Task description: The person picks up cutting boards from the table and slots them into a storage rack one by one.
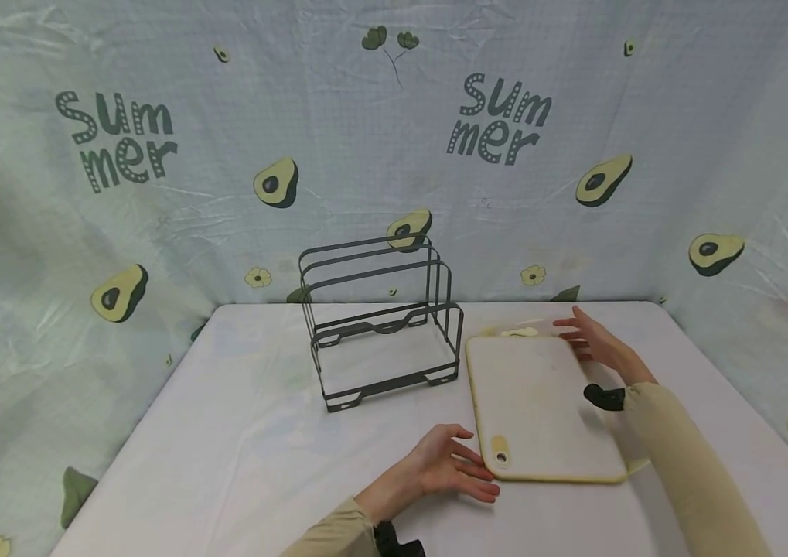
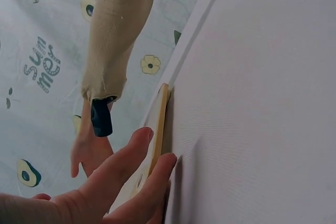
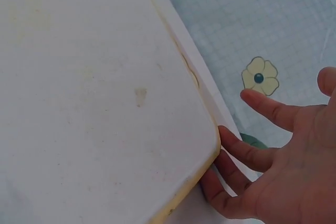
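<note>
A white cutting board (image 1: 540, 410) with a yellow rim and a small hang hole lies flat on the table, right of a black wire rack (image 1: 387, 333). My left hand (image 1: 445, 468) is at the board's near left corner, fingers loosely spread along the edge. In the left wrist view, the left thumb and a finger (image 2: 163, 166) stand close beside the yellow edge. My right hand (image 1: 595, 344) is at the far right corner. The right wrist view shows its lower fingers (image 3: 231, 177) against the rim, the index finger raised clear.
The white table (image 1: 254, 433) extends around the board and rack. Behind and at the sides hangs a pale sheet (image 1: 352, 155) with avocado, flower and "summer" prints. Pale yellow patches show past the board's far edge and near right corner; what they are is unclear.
</note>
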The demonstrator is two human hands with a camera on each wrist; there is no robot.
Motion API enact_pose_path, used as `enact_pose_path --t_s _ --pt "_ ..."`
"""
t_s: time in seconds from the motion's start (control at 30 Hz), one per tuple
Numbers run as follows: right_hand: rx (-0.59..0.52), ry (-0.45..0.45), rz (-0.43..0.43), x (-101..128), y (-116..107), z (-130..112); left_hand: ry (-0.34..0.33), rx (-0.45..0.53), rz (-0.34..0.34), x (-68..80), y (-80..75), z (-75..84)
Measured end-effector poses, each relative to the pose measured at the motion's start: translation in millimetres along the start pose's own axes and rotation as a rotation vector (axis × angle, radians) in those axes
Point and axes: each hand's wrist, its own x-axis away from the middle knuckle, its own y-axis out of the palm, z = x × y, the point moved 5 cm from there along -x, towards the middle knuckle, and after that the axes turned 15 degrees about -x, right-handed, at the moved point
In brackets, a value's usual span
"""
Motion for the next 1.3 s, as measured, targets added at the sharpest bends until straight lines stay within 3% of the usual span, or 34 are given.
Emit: enact_pose_path --t_s 0.27,0.6,0.93,1.3 --pt "-0.082 0.035 0.049 6.2 -7.9 3.2 0.018 -0.007 0.038 3.1 -5.1 1.8" --pt "-0.024 0.025 0.055 31.0 -19.5 4.0 0.186 -0.052 0.201 9.3 -18.1 14.7" --pt "-0.001 0.036 0.04 51.8 -19.9 13.3 0.225 0.049 0.237 16.4 -33.2 34.9" --pt "-0.046 0.033 0.022 78.2 -10.7 22.2 0.302 -0.098 0.289 26.0 -45.3 53.7"
